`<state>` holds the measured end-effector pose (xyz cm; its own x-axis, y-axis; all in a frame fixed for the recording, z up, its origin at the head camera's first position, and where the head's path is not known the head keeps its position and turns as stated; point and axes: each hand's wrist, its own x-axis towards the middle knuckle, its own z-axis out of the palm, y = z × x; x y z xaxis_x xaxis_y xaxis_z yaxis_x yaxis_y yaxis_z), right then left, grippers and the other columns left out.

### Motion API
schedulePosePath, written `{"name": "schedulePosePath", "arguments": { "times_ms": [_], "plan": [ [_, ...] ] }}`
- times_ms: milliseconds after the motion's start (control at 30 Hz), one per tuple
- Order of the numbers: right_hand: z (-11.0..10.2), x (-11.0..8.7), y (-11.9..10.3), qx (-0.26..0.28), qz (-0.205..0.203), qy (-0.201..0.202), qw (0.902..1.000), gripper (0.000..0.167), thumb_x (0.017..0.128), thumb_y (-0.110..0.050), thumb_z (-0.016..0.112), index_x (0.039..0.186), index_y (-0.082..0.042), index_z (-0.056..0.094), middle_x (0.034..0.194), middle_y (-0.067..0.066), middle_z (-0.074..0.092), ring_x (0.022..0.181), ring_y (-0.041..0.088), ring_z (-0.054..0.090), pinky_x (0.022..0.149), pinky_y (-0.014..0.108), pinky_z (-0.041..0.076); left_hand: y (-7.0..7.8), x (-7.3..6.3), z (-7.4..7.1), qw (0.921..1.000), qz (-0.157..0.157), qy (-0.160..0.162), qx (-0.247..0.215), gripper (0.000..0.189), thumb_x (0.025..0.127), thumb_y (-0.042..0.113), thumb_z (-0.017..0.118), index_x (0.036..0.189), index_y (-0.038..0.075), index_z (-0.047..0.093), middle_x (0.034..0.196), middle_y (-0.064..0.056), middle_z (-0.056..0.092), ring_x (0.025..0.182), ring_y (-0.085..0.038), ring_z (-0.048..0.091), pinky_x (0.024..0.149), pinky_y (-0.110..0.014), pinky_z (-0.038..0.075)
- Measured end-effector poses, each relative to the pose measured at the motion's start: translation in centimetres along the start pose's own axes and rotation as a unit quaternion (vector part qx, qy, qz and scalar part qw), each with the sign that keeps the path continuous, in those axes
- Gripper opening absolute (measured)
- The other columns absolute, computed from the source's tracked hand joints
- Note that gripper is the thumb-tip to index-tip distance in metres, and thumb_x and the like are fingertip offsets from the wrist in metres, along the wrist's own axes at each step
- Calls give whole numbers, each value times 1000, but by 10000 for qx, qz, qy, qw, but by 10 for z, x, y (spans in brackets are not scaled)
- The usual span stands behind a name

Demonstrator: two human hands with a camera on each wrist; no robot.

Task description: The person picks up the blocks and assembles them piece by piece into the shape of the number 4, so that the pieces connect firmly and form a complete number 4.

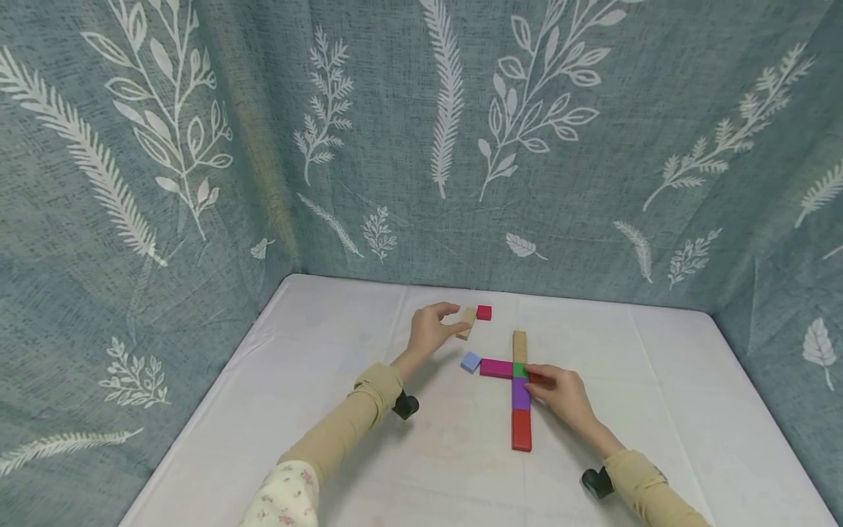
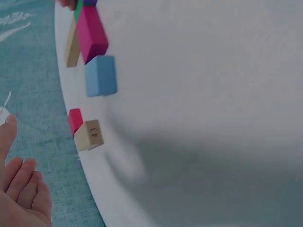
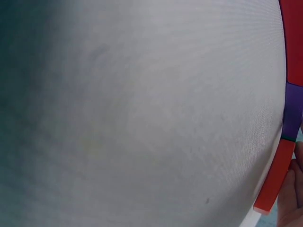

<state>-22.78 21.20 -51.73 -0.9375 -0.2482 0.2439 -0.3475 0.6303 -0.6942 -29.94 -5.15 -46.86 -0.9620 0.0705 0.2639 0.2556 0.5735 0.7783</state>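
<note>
At the back of the table, my left hand (image 1: 431, 329) reaches toward a plain wooden block (image 1: 467, 323), thumb and fingers parted. In the left wrist view its fingers (image 2: 26, 187) hold nothing, and the wooden block (image 2: 89, 135) stands apart from them. My right hand (image 1: 560, 395) lies over a red block (image 1: 540, 379), its fingertips right at the green block (image 1: 519, 369) and the purple block (image 1: 521, 394). The right wrist view has its fingers (image 3: 289, 189) along the orange-red block (image 3: 274, 177); the hand partly covers it in the head view.
A cross of blocks also has a wooden block (image 1: 519, 345) behind, a magenta block (image 1: 497, 368) at left and a red block (image 1: 521, 430) in front. A light blue block (image 1: 470, 361) sits left of the magenta one. A small red block (image 1: 484, 312) is behind, before the curtain (image 1: 408, 146).
</note>
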Motion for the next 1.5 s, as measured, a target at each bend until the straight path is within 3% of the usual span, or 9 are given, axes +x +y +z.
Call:
{"name": "schedulePosePath", "arguments": {
  "times_ms": [333, 567, 967, 1500],
  "plan": [
    [-1, 0, 1, -38, -3, -23, 10000, 35, 78, -4, 75, 112, 0, 68, 108, 17, 70, 100, 32, 66, 85, 41, 54, 4, 19, -12, 9993, -192, 292, 141, 37, 78, 23, 78, 109, 4, 71, 109, -10, 72, 106, -26, 66, 89, -37, 53],
    [-3, 0, -1, 15, 23, -87, 10000, 36, 79, -6, 74, 113, 0, 68, 110, 16, 70, 102, 31, 66, 85, 40, 54, 8, 25, -15, 9985, -465, 277, -37, 38, 80, 25, 77, 111, 5, 70, 112, -11, 70, 109, -28, 64, 91, -38, 53],
    [-2, -1, 0, 78, 32, -80, 9999, 36, 79, -6, 75, 113, -1, 68, 110, 15, 70, 102, 30, 66, 85, 40, 54, -5, 13, 9, 9987, -421, 271, -117, 35, 79, 19, 76, 106, -2, 70, 105, -16, 72, 102, -31, 66, 89, -40, 53],
    [-1, -1, 0, 87, 139, -99, 9998, 36, 78, -6, 75, 113, -1, 68, 109, 14, 71, 100, 29, 67, 85, 39, 55, -24, -4, 33, 9894, -1435, 82, -217, 38, 75, 25, 79, 104, 3, 71, 101, -12, 73, 97, -25, 68, 85, -37, 53]
  ]
}}
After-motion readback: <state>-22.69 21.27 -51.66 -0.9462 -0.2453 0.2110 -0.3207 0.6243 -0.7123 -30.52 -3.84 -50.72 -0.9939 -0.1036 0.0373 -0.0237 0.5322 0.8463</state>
